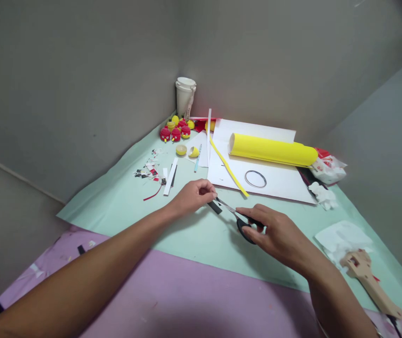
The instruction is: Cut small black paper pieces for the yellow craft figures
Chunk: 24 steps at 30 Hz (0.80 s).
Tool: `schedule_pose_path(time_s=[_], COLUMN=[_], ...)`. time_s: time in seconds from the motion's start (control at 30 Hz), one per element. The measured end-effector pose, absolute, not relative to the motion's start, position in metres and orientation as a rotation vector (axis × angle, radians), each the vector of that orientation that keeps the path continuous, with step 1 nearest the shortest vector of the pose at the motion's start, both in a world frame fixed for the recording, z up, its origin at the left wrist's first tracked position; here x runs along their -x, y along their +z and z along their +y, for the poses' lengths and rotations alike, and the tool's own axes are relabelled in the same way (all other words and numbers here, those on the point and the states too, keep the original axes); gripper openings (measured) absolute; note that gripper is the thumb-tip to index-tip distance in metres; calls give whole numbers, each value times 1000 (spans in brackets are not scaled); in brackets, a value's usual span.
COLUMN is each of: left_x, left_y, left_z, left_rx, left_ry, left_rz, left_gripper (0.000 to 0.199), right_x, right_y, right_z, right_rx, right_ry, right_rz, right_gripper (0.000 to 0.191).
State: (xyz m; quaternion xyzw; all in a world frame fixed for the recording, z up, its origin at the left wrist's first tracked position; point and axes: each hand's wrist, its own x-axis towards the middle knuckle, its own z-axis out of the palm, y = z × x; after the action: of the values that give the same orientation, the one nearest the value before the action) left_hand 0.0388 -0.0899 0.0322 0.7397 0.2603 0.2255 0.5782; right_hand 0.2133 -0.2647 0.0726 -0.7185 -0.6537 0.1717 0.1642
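My left hand (pixel 192 195), working near the middle of the pale green sheet (pixel 186 239), has its thumb and fingertips closed in a pinch at the tips of the scissors (pixel 236 213). A black strip (pixel 215 207) slants out from below those fingers; I can't tell from here whether it is in the pinch or lying beneath it. My right hand (pixel 278 230) grips the scissors by their dark handles, blades pointing left. How far the blades are parted is too small to read.

For a clean snip, I judge it best to grip the work close to the cut line, with the fingertips just behind the blades rather than beside the points, where a slip could nick them. I'd hold the scissors steady, turn the work into them, and close slowly so that a narrow piece doesn't fold between the blades.

To the left are the white strips (pixel 170 177) and a scatter of cut scraps (pixel 147 172), so small offcuts could easily get lost there. At the far side, the yellow roll (pixel 271 150) and the metallic ring (pixel 255 179) rest on white card (pixel 281 191). The glue gun (pixel 371 281) lies near right, well apart from the blades.
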Motion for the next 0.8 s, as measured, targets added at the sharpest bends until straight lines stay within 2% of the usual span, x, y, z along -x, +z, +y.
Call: schedule_pose_path(time_s=[0.57, 0.8], left_x=[-39, -38], left_y=[31, 30], left_z=[-89, -83], left_rx=[-1758, -1572], left_ry=[534, 593], left_rz=[629, 737], left_gripper=[15, 16], right_x=[-212, -223], right_y=[72, 69], right_z=[-266, -264], right_rx=[2080, 2123], right_ry=[421, 468], right_rz=[-1912, -1804], right_gripper=[40, 39])
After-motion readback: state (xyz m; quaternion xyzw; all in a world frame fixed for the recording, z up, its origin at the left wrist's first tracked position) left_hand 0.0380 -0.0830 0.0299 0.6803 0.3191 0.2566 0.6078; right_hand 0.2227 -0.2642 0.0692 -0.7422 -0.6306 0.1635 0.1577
